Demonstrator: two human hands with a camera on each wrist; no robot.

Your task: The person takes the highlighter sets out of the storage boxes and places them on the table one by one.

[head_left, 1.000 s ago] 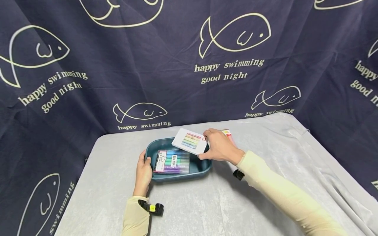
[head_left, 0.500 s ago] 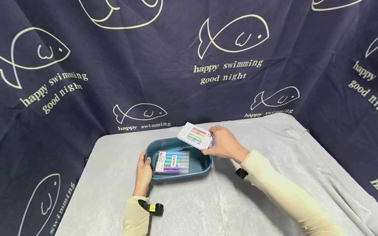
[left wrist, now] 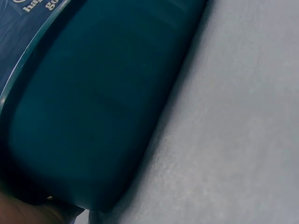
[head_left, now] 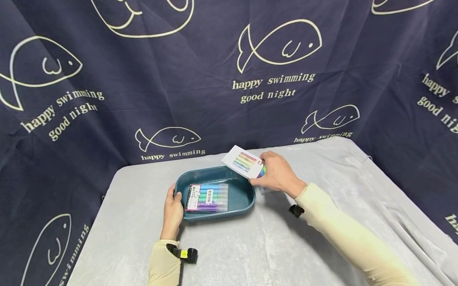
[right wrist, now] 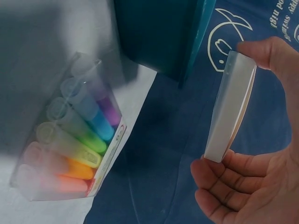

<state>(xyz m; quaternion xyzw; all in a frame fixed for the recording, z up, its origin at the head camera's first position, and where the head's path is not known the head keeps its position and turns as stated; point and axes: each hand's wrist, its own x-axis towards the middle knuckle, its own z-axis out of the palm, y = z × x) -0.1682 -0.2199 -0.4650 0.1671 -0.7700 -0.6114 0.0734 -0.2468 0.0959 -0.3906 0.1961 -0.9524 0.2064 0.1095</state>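
My left hand [head_left: 173, 212] grips the left end of a teal plastic basin [head_left: 218, 216], thumb at the rim. In the left wrist view the basin's outer wall [left wrist: 93, 102] fills much of the picture. Inside the basin, to the left, lies a clear pack of blue, green and purple pens [head_left: 207, 197]. My right hand [head_left: 277, 174] holds a flat white box [head_left: 230, 157] by its edges, tilted above the basin's back right rim. Pastel sticks are pictured on the box's face. The right wrist view shows the thumb and fingertips on opposite ends of the box's narrow side [right wrist: 231, 107].
A clear case of highlighters [right wrist: 74, 135] in several colours stands on the grey cloth just right of the basin, mostly behind my right hand in the head view. The grey table cloth [head_left: 229, 254] ends at a dark blue curtain [head_left: 214, 99] printed with fish.
My right hand has moved the white box up and to the right, from over the basin to its back right rim. My left hand keeps its hold on the basin.
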